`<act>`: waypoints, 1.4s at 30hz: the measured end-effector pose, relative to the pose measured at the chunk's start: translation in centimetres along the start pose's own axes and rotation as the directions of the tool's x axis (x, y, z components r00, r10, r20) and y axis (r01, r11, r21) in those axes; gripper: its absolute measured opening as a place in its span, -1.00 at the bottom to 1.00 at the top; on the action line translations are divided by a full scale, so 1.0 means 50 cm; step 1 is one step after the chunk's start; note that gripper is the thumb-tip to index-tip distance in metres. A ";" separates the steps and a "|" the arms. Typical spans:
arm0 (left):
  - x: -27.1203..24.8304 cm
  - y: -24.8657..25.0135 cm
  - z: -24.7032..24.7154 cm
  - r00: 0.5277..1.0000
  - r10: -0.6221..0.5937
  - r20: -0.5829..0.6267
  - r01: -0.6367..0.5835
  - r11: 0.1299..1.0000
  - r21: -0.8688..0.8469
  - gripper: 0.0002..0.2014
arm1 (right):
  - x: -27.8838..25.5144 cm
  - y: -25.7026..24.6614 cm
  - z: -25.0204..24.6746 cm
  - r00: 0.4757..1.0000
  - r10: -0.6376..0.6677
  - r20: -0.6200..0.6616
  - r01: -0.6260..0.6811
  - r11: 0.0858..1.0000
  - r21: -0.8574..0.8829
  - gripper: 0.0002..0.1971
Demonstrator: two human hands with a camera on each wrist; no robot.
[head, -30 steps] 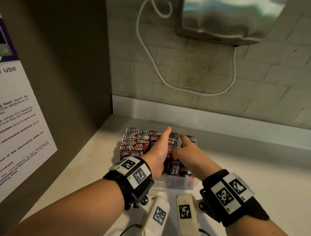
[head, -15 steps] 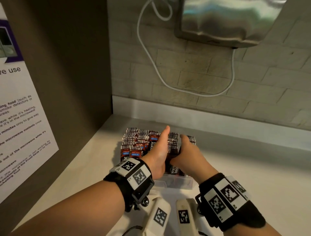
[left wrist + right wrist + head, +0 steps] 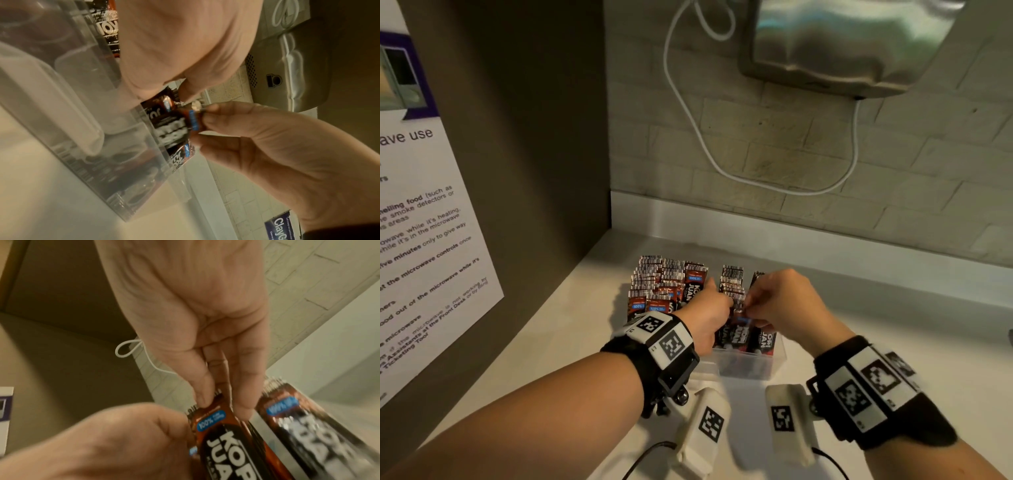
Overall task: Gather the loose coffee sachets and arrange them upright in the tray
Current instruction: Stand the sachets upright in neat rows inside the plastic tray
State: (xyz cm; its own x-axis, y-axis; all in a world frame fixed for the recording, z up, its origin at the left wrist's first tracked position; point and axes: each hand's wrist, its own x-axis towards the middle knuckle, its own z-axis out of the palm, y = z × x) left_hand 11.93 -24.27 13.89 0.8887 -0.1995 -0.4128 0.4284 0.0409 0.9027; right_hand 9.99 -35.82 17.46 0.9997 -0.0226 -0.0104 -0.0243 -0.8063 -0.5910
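Note:
A clear plastic tray stands on the white counter, packed with upright brown-and-black coffee sachets. My right hand pinches the top edge of one sachet in the tray's near right part, thumb and fingers on either side of it. My left hand sits just to its left, fingers curled against the same sachet's edge, thumb on the sachet tops. The left wrist view has the tray wall and the pinched sachet. The left fingertips are hidden.
A brown side panel with a printed notice closes the left. On the brick wall behind hang a metal dispenser and a looping white cable. The counter stretches to the right of the tray.
My left hand was flat and straight between the rows; its fingers are now curled. My right hand has risen slightly and now pinches a sachet top.

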 end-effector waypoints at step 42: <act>-0.045 0.011 0.090 0.986 -0.079 0.147 0.100 0.986 -0.137 -0.15 | 0.001 0.103 0.049 0.935 0.293 0.201 -0.298 0.954 -0.007 -0.37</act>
State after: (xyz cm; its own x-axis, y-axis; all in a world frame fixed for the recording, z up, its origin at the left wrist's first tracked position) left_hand 9.43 -28.20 15.84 0.8184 -0.3436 -0.4606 0.5330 0.1543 0.8320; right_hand 9.93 -38.52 12.43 0.9281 -0.1386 -0.3456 -0.3213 -0.7672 -0.5551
